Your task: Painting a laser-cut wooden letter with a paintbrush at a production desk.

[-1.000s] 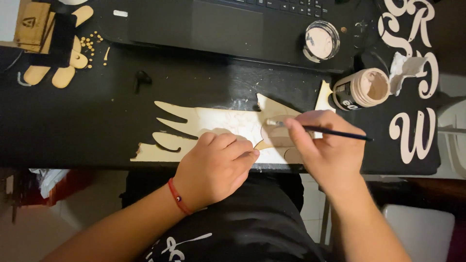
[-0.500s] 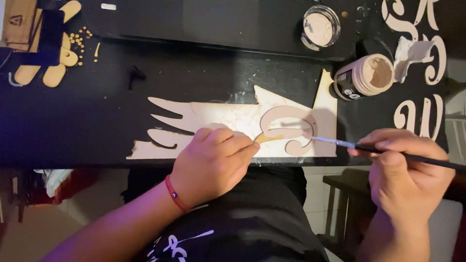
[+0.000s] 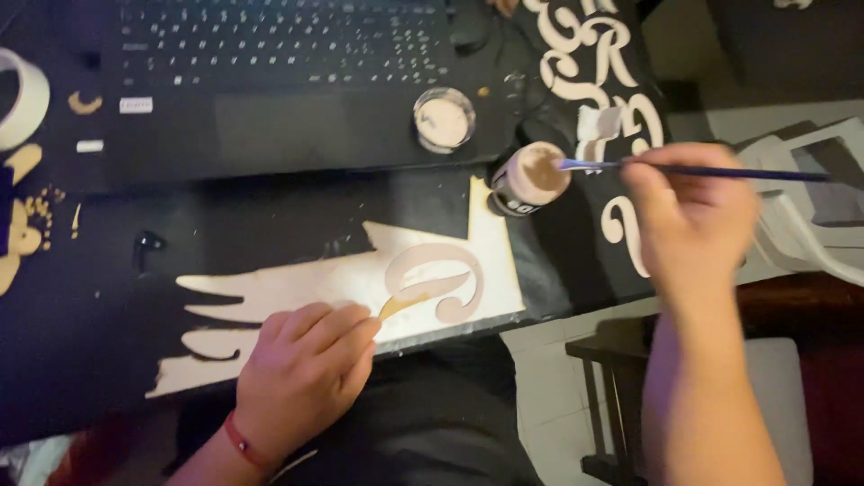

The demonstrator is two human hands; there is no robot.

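Note:
My right hand (image 3: 691, 211) grips a thin dark paintbrush (image 3: 711, 170) with its bristle tip over the mouth of a small open paint jar (image 3: 529, 177) of beige paint. My left hand (image 3: 304, 372) rests with curled fingers on a pale jagged sheet (image 3: 297, 290) at the front edge of the black table (image 3: 81, 360), pinning it down. On that sheet lies a curly wooden letter cutout (image 3: 432, 283), mostly painted beige, its bare wood tail touching my left fingertips. A red band circles my left wrist.
A black laptop (image 3: 270, 81) lies open at the back. A round jar lid (image 3: 444, 119) sits on it. Several white curly letter cutouts (image 3: 594, 63) lie at the right. Wooden shapes (image 3: 20, 234) and a tape roll (image 3: 22, 99) sit far left. White chairs (image 3: 810, 225) stand right.
My right hand has lifted the brush off the letter cutout and carried it right and back to the paint jar. The view shifted rightward. My left hand stayed put.

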